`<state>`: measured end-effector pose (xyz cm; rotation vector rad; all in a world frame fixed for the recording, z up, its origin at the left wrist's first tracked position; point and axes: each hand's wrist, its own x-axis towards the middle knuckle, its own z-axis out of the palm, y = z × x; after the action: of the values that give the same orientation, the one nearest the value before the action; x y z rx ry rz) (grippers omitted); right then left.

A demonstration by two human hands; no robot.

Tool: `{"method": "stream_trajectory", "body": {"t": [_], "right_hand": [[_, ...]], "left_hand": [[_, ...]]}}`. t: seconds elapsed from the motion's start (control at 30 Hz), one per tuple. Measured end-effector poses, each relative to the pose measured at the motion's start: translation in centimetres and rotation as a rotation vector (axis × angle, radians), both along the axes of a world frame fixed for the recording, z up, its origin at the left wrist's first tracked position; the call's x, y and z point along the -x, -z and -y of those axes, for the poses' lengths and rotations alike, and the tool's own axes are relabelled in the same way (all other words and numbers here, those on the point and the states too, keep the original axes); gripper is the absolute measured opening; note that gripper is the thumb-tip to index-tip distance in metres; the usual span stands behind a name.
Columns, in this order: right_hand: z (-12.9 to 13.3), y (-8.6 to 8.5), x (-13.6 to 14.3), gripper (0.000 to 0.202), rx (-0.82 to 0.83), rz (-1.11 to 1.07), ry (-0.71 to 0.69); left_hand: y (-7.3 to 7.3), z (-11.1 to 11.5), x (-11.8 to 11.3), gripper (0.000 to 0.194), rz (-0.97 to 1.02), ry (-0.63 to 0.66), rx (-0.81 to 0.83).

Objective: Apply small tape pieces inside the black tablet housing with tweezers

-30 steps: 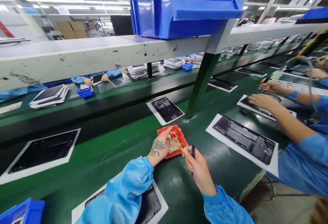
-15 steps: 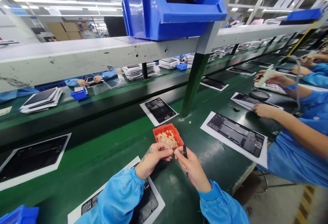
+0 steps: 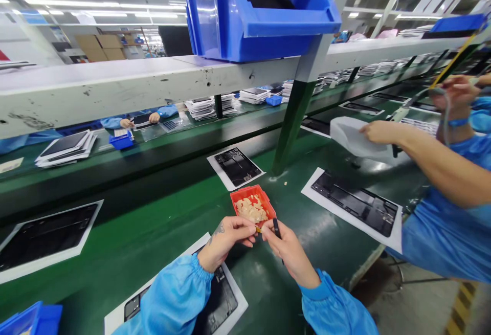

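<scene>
Just in front of a red tray [image 3: 253,192] of small beige pieces [image 3: 251,208], my two hands meet fingertip to fingertip. A small yellowish piece [image 3: 258,229] is pinched between them, held by my left hand [image 3: 230,238] and by the thumb and finger of my right hand [image 3: 286,248]. My right hand also holds a slim black tool [image 3: 276,227], upright between its fingers. Under my left forearm lies a black device housing [image 3: 220,302] on a white sheet, partly hidden by the sleeve.
Black housings on white sheets lie behind the tray [image 3: 238,167], at right [image 3: 355,202] and at left [image 3: 46,235]. A green post [image 3: 293,125] stands behind the tray. At right, a co-worker's hand [image 3: 378,133] holds a white sheet [image 3: 345,135]. A blue bin [image 3: 284,23] sits on the shelf above.
My hands have drawn slightly apart, and the yellowish piece between them shows more clearly. The co-worker at right has lifted a white sheet and moved both arms.
</scene>
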<state>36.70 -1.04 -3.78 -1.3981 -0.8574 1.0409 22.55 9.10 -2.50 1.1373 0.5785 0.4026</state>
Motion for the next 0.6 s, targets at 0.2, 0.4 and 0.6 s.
{"method": "stream_trajectory", "body": {"t": [0.2, 0.4, 0.6], "right_hand": [[0.1, 0.5, 0.2, 0.028, -0.098, 0.322, 0.223], [0.4, -0.1, 0.9, 0.026, -0.128, 0.471, 0.113], [0.6, -0.7, 0.4, 0.031, -0.141, 0.510, -0.025]], "left_hand": [[0.2, 0.4, -0.2, 0.036, -0.042, -0.123, -0.125], [0.0, 1.0, 0.0, 0.030, -0.046, -0.129, -0.269], [-0.5, 1.3, 0.9, 0.022, -0.078, -0.081, -0.340]]}}
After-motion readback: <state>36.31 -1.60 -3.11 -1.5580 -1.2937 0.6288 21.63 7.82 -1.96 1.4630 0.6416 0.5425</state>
